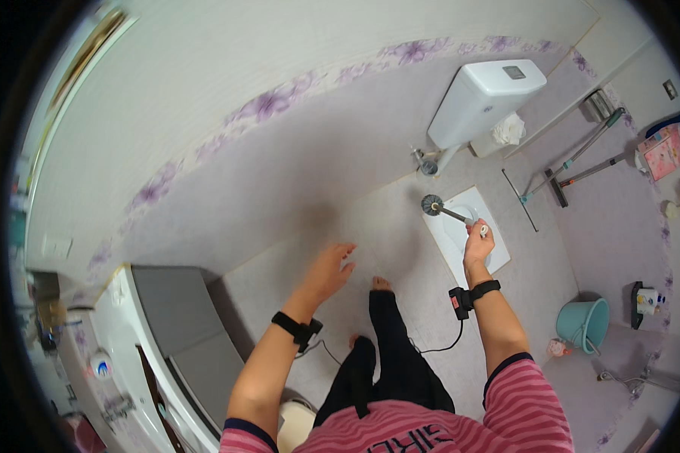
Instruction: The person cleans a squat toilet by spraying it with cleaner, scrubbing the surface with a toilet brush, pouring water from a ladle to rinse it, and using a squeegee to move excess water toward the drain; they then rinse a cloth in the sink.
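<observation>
My right hand (478,243) grips the handle of a toilet brush (433,203), whose dark round head sits at the far left corner of the white squat toilet pan (456,240) set in the floor. My left hand (331,270) hovers over the tiled floor with its fingers spread and nothing in it. Both wrists wear black bands; a cable runs from the right one. My legs in black trousers and bare feet stand just left of the pan.
A white cistern (485,100) hangs on the wall beyond the pan, crumpled paper beside it. Two mops (582,162) lean at the right wall. A teal bucket (584,323) stands at the right. A washing machine (155,347) fills the lower left.
</observation>
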The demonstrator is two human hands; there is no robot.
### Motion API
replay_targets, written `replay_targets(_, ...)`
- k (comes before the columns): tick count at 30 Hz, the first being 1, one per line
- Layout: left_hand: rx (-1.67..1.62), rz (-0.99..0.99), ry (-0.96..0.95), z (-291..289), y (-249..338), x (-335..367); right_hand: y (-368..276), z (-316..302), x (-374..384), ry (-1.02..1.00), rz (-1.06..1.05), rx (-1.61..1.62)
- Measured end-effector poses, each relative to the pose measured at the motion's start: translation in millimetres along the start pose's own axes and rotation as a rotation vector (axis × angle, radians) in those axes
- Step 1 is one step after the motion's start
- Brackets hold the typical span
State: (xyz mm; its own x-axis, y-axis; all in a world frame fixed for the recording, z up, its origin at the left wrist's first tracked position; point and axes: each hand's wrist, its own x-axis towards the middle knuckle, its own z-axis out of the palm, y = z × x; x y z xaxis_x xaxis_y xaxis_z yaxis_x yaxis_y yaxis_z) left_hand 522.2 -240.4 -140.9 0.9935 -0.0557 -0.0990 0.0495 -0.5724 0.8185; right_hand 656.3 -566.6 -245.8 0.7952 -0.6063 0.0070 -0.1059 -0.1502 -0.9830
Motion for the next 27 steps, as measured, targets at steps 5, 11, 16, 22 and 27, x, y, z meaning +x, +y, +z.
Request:
replay_targets(5, 0.021, 0.005, -0.052, 37, -16, 111, 42, 83, 102, 0.057, 0.120, 0.072)
replay_targets(11, -0.062, 0.040, -0.062, 88, -18, 231, 116, 156, 228, 0.040, 0.039, -0.020)
replay_targets(16, -0.039, 0.030, -0.111, 127, -38, 282, 168, 188, 288, -0.028, 0.038, -0.077)
replay_targets(22, -0.072, -0.032, -0.145, 156, -58, 316, 196, 225, 330, -0.075, 0.121, -0.019)
replay_targets(27, -0.071, -0.014, -0.170, 177, -66, 348, 240, 237, 373, -0.087, -0.011, -0.190)
